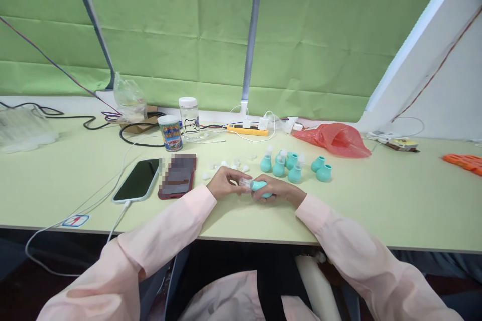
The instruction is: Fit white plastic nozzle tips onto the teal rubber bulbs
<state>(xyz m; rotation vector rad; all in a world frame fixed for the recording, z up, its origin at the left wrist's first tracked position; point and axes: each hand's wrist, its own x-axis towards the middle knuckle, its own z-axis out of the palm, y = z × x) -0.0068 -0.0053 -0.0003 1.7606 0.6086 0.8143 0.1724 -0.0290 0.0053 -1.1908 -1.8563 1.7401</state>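
Note:
My right hand (274, 187) is closed around a teal rubber bulb (260, 188) held on its side above the table. At the bulb's neck, my left hand (228, 182) pinches a clear plastic nozzle (245, 183), which meets the bulb. Whether it is fully seated I cannot tell. Just behind my hands stand several more teal bulbs (294, 173), some topped with clear nozzles and some with bare open necks. Two open-necked bulbs (324, 173) sit a little apart to the right. Small white and clear pieces (225, 164) lie scattered behind my left hand.
Two phones, one light-framed (137, 180) and one dark red (176, 180), lie left of my hands. Behind them stand a printed canister (170, 134) and a clear jar (190, 120). A yellow power strip (247, 131), cables and a red plastic bag (333, 139) are along the back.

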